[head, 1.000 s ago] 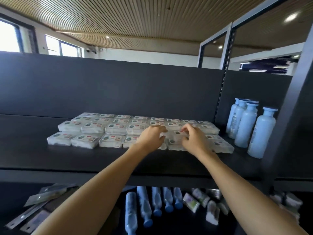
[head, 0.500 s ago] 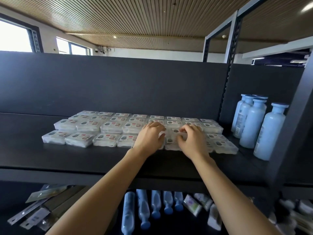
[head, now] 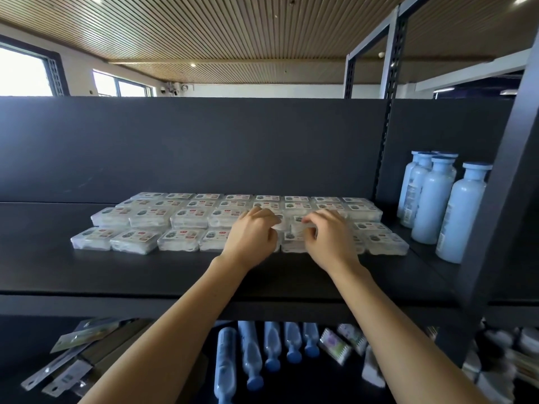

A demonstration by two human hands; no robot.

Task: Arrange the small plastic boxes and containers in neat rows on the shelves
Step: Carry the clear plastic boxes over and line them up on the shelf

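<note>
head | black shelf (head: 87, 275) | both hands' fingers pinch small boxes (head: 186, 217) | slatted ceiling (head: 233, 30)

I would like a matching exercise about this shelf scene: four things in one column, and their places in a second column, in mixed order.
Things:
1. clear plastic boxes
2. upright blue bottles
3. lying blue bottles
4. flat card packs

Places:
A. lower shelf, far left
B. upper shelf, in rows at the middle
C. lower shelf, under the arms
D. upper shelf, right end

Pairs: 1-B, 2-D, 3-C, 4-A
</note>
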